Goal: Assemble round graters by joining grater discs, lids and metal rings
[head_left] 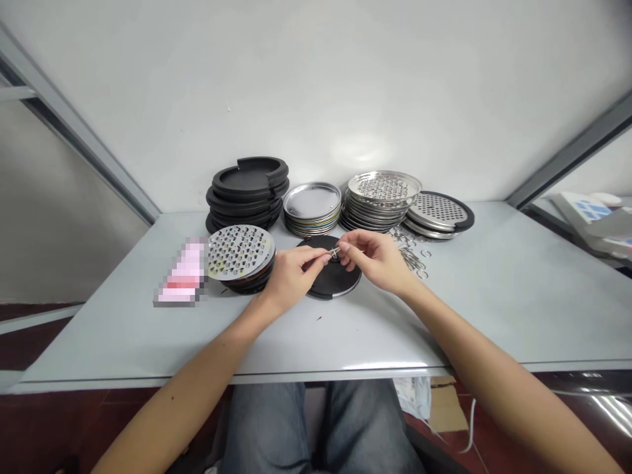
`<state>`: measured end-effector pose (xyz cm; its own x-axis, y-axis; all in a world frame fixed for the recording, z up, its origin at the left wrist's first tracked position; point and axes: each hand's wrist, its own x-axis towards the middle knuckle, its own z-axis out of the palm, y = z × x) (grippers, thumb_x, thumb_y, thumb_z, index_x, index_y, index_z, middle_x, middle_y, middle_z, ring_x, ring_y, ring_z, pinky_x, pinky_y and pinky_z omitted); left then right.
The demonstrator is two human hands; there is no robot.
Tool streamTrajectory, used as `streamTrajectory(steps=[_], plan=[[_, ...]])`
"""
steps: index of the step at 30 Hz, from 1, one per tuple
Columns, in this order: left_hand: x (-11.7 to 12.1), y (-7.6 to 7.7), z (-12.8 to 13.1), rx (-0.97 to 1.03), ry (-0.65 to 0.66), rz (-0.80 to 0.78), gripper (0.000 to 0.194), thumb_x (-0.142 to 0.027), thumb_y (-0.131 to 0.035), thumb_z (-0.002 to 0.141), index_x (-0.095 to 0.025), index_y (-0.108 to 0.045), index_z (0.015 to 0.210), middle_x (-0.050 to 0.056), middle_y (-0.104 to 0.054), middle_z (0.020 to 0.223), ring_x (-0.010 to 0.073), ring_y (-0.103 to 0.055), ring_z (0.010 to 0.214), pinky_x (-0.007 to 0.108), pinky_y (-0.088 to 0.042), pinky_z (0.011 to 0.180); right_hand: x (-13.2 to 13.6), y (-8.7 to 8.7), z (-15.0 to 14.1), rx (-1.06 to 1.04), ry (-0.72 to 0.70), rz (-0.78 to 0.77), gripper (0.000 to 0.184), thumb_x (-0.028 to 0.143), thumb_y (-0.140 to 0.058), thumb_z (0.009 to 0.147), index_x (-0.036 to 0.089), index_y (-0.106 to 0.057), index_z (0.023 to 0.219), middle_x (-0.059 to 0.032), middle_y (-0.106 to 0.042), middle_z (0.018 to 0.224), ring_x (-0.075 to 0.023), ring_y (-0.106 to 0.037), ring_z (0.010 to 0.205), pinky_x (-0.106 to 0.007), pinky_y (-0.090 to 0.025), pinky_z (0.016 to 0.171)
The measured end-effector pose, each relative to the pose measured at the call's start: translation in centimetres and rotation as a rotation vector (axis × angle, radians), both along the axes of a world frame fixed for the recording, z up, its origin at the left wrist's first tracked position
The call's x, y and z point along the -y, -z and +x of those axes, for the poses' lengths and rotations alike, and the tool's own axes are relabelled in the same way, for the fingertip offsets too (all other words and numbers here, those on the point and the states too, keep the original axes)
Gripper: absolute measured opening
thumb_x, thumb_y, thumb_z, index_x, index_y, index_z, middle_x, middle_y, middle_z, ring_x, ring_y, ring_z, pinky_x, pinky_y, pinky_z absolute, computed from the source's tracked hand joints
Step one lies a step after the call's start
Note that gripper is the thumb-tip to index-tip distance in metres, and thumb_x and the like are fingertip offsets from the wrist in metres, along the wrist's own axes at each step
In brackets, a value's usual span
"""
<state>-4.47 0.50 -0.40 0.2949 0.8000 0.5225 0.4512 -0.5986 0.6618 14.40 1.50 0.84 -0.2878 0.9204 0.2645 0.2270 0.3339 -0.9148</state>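
Over a black round disc (328, 282) in the middle of the table, my left hand (299, 273) and my right hand (372, 257) meet fingertip to fingertip. Both pinch a small shiny metal ring (335, 251), partly covered by the fingers. Just right of my right hand lies a loose pile of metal rings (409, 255). Left of my left hand stands a stack of round plates, topped by a perforated grater plate (241, 252) with raised teeth.
Along the back stand a stack of black notched round holders (249, 179), plain metal discs (312, 199), rimmed grater plates (385, 187), and a grater plate in a black holder (439, 210). A blurred pink object (185, 270) lies left. The table's front edge (316, 377) runs above my lap.
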Motion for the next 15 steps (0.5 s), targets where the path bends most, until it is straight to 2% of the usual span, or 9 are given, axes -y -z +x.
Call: streamTrajectory(steps=[4,7,11,15], plan=[[-0.2,0.5,0.0,-0.035,0.002,0.087,0.019,-0.024,-0.054,0.089,-0.018,-0.072,0.091,0.005,-0.072,0.085,0.0154,-0.065,0.075,0.026,-0.048,0.07,-0.1,-0.4,0.0,0.077,-0.032,-0.22,0.028,0.036,-0.052,0.085,0.014,-0.06,0.071,-0.0023,-0.059,0.059,-0.0116,-0.057,0.049,-0.022,-0.047,0.043],[-0.4,1.1,0.0,-0.05,0.039,0.128,0.018,-0.021,-0.054,0.089,-0.018,-0.072,0.091,0.005,-0.073,0.088,0.0158,-0.066,0.079,0.026,-0.049,0.075,0.0,-0.7,0.0,0.12,-0.137,-0.344,0.025,0.027,-0.044,0.084,0.014,-0.058,0.067,-0.0011,-0.055,0.054,-0.0111,-0.053,0.045,-0.021,-0.041,0.039],[-0.6,1.7,0.1,-0.069,0.071,0.202,0.017,-0.018,-0.054,0.089,-0.017,-0.071,0.092,0.006,-0.073,0.088,0.0157,-0.067,0.08,0.027,-0.051,0.076,0.1,-0.9,0.2,0.101,-0.333,-0.503,0.025,0.022,-0.037,0.083,0.018,-0.042,0.059,0.0056,-0.033,0.05,-0.0072,-0.038,0.041,-0.02,-0.031,0.038],[-0.8,2.0,0.1,-0.063,0.08,0.242,0.015,-0.018,-0.055,0.089,-0.016,-0.07,0.091,0.006,-0.072,0.086,0.0152,-0.067,0.079,0.026,-0.051,0.075,0.2,-0.9,0.1,0.077,-0.366,-0.625,0.023,0.022,-0.036,0.082,0.02,-0.029,0.06,0.0071,-0.023,0.055,-0.005,-0.027,0.041,-0.019,-0.019,0.037]])
